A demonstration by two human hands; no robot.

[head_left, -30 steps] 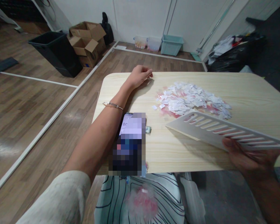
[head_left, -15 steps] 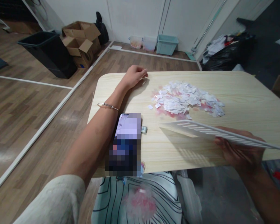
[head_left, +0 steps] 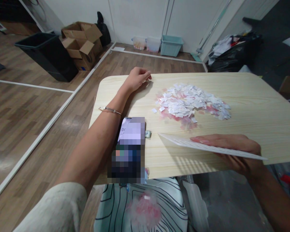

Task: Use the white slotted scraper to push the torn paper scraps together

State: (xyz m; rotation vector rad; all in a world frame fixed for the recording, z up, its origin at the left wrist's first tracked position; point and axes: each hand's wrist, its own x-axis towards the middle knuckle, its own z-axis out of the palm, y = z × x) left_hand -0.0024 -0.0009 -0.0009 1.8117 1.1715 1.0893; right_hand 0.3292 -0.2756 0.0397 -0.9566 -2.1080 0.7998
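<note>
Near the far left edge of the pale wooden table (head_left: 253,100), my left hand (head_left: 137,79) rests with its fingers curled loosely together; nothing shows in them. My right hand (head_left: 239,148) grips a thin white slotted panel (head_left: 183,143), tilted and seen almost edge-on above the near right side of the table. My fingers lie along its far face, and some pass beneath it. Beyond the panel is a spread heap of small white paper pieces (head_left: 183,103), mixed with pinkish clear bits. By my left forearm lies a phone (head_left: 131,129), its picture partly blurred out.
A small grey-white object (head_left: 148,134) sits beside the phone. Below the table edge, a pink-and-clear bundle (head_left: 146,207) lies on patterned cloth (head_left: 106,206). A black bin (head_left: 48,56), cardboard boxes (head_left: 83,48) and a teal tub (head_left: 171,45) stand on the floor beyond.
The panel in my right hand has moved left and tipped flatter to my view, now more edge-on. My right hand's fingers now reach along its far face. My left hand has stayed put.
</note>
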